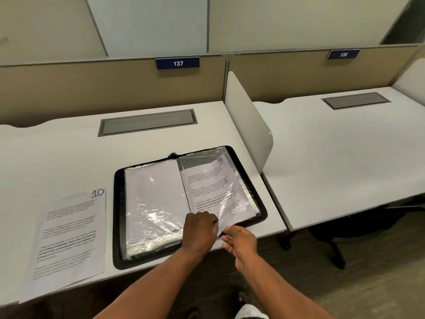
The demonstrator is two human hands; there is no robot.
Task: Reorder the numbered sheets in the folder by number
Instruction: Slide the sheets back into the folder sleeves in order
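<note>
The open folder (pixel 119 226) lies on the desk (pixel 57 153) near its front edge. Sheet 10 (pixel 69 236) lies on the desk left of it. Sheet 9 (pixel 213 187) lies on the folder's right half. A hatch (pixel 147 122) sits behind the folder, and a divider (pixel 248 125) stands to its right.

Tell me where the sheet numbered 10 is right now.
In the head view, the sheet numbered 10 lies flat on the white desk, just left of the open black folder and outside it, near the desk's front edge.
</note>
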